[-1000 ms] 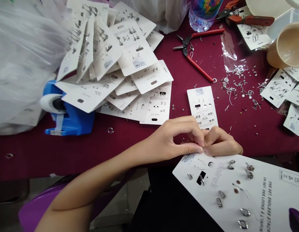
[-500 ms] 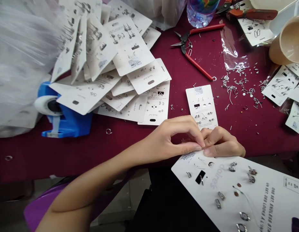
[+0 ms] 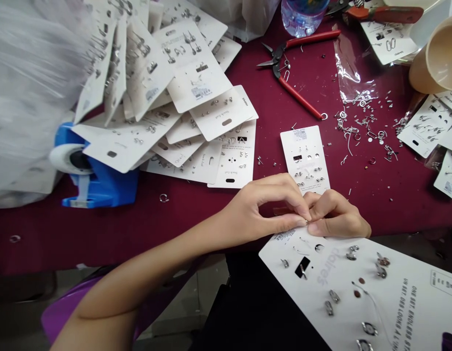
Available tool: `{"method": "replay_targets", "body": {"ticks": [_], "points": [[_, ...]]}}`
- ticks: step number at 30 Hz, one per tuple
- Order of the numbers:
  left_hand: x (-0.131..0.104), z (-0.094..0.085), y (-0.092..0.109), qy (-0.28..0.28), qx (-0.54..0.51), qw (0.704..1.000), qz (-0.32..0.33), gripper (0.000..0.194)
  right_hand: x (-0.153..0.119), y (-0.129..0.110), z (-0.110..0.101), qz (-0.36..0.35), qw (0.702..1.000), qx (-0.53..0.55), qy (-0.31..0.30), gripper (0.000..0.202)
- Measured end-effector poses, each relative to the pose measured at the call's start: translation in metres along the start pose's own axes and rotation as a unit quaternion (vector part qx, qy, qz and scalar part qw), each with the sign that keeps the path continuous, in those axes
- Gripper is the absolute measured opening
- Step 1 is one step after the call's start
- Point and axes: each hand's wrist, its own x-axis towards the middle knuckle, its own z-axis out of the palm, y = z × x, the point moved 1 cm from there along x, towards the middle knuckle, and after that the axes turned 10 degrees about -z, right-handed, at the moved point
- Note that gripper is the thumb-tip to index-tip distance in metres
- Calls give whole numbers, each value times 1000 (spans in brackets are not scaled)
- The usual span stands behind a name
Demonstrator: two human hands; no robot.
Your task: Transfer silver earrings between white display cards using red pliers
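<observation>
My left hand [image 3: 273, 207] pinches a tiny metallic piece between thumb and forefinger, too small to name. Its fingertips meet those of my right hand [image 3: 337, 217], whose thumb and forefinger are pressed together at the same piece. Just below both hands lies a large white jewellery card [image 3: 386, 302], tilted, its top edge by my right hand's fingers. Silver earring parts and a thin thread show on it. A smaller white earring card [image 3: 306, 158] rests on the table beyond the fingers.
On the maroon table [image 3: 211, 219] are a fanned pile of earring cards [image 3: 200, 92], a blue tape dispenser [image 3: 112, 183], red-handled pliers [image 3: 301, 100], scattered metal bits [image 3: 372, 117], a beige cup [image 3: 416, 73] and a clear bottle [image 3: 302, 22]. Plastic bags [image 3: 24, 97] stand at the left.
The view has shifted very slightly, and the table things appear a little higher in it. Both hands keep almost the same pinch, with my left fingertips moved slightly right.
</observation>
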Motion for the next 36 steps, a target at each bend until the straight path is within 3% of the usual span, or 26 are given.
{"method": "replay_targets", "body": {"ticks": [3, 16, 36], "points": [[-1, 1, 2, 6, 20, 1000, 11, 2, -1, 0, -1, 50, 998, 24, 2, 5], [-2, -4, 10, 9, 116, 991, 64, 1, -2, -2, -3, 86, 996, 13, -1, 8], [-2, 3, 2, 30, 20, 999, 34, 6, 6, 0, 2, 75, 997, 28, 20, 16]]}}
